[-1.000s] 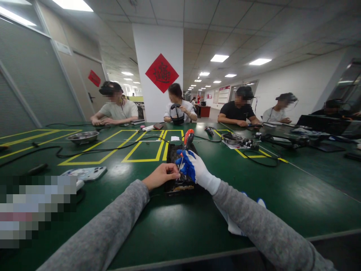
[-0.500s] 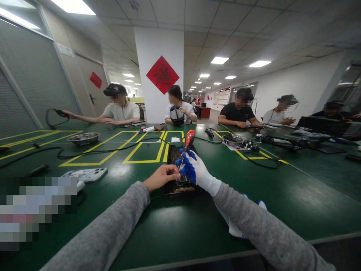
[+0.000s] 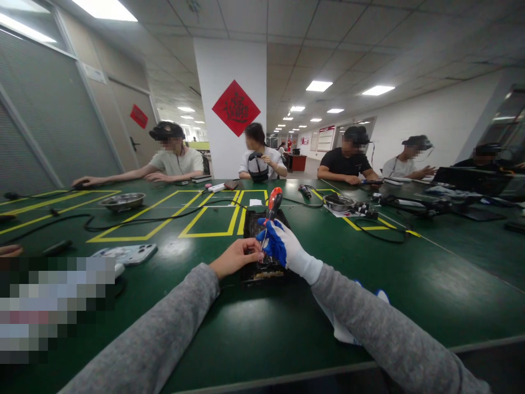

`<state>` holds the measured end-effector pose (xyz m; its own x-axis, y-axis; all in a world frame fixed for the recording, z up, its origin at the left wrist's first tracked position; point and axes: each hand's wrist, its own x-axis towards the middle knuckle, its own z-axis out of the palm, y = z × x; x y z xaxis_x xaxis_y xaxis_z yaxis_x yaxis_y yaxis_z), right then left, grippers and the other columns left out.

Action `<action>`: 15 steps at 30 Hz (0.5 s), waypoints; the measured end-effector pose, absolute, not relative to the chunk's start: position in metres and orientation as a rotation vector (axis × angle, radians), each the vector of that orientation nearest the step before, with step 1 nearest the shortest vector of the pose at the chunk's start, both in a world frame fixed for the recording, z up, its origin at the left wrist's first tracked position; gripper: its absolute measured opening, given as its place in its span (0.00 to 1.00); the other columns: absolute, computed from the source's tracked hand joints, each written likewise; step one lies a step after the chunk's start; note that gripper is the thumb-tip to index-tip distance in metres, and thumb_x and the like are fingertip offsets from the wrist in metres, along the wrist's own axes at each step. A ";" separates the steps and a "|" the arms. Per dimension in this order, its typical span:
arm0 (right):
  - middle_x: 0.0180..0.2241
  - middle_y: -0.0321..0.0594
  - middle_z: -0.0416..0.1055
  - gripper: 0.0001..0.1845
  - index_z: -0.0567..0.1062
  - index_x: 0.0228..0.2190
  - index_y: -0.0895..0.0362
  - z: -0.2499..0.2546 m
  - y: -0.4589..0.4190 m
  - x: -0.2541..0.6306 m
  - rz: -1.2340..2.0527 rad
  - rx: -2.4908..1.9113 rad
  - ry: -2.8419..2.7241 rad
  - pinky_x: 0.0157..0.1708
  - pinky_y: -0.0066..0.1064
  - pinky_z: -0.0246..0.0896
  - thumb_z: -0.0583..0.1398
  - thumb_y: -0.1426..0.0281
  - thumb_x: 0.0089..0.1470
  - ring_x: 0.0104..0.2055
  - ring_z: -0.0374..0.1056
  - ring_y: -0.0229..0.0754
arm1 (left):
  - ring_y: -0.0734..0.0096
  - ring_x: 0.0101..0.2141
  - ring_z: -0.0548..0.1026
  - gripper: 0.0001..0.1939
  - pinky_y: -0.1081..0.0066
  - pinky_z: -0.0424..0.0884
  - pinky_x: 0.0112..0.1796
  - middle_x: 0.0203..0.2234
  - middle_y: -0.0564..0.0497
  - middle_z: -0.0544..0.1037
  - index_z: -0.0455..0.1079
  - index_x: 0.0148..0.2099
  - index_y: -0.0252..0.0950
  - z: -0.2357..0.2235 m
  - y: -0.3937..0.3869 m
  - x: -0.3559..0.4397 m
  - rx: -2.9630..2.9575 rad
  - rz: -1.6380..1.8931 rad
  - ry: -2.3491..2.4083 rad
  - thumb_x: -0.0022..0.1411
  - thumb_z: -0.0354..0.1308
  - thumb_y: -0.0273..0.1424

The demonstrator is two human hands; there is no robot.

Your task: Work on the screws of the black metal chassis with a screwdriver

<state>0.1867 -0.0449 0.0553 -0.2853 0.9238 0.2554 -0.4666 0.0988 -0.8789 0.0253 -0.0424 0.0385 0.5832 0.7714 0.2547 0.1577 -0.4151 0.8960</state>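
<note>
My right hand (image 3: pixel 283 241), in a white glove with blue coating, grips a screwdriver (image 3: pixel 274 201) with a red and black handle. Its shaft slants down into an opened black casing (image 3: pixel 264 277) that lies on the table in front of me. The bare fingers of my left hand (image 3: pixel 238 256) are pinched together beside the screwdriver's tip, over the casing. Whatever lies between those fingertips is too small to make out, and my hands cover the casing's middle.
On the green table (image 3: pixel 197 328) a phone (image 3: pixel 131 254) lies to the left, with a metal bowl (image 3: pixel 123 201) beyond it. Another bowl (image 3: pixel 339 202) and cables stand at the right. A white glove (image 3: pixel 344 331) lies under my right forearm. Several people sit opposite.
My hands and the screwdriver stay almost in place. The person at the far left has stretched an arm sideways and set a dark corded object on the table. Fingers now show at the left edge.
</note>
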 end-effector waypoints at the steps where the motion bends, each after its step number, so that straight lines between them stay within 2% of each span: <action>1: 0.23 0.35 0.70 0.21 0.67 0.41 0.57 0.054 -0.043 0.187 1.502 -0.546 -1.173 0.15 0.23 0.57 0.57 0.58 0.48 0.16 0.63 0.32 | 0.77 0.26 0.68 0.13 0.74 0.63 0.32 0.23 0.52 0.72 0.66 0.30 0.30 0.038 -0.042 0.025 1.892 0.852 0.743 0.50 0.60 0.37; 6: 0.25 0.38 0.71 0.26 0.65 0.43 0.58 0.047 -0.031 0.190 1.709 -0.505 -1.139 0.16 0.28 0.60 0.50 0.52 0.51 0.17 0.65 0.35 | 0.74 0.28 0.70 0.13 0.72 0.64 0.35 0.25 0.49 0.74 0.66 0.30 0.30 0.039 -0.043 0.024 1.854 0.784 0.682 0.52 0.57 0.37; 10: 0.24 0.36 0.71 0.21 0.66 0.41 0.57 0.046 -0.032 0.191 1.594 -0.474 -1.142 0.17 0.27 0.61 0.55 0.56 0.50 0.18 0.65 0.34 | 0.74 0.29 0.70 0.14 0.73 0.64 0.35 0.26 0.49 0.74 0.68 0.32 0.30 0.040 -0.043 0.025 1.875 0.779 0.688 0.54 0.55 0.38; 15: 0.22 0.34 0.70 0.18 0.65 0.36 0.56 0.050 -0.044 0.187 1.461 -0.504 -1.178 0.14 0.22 0.56 0.57 0.57 0.47 0.15 0.62 0.31 | 0.77 0.25 0.67 0.13 0.75 0.62 0.30 0.21 0.53 0.71 0.68 0.29 0.30 0.040 -0.042 0.025 1.960 0.828 0.768 0.50 0.59 0.37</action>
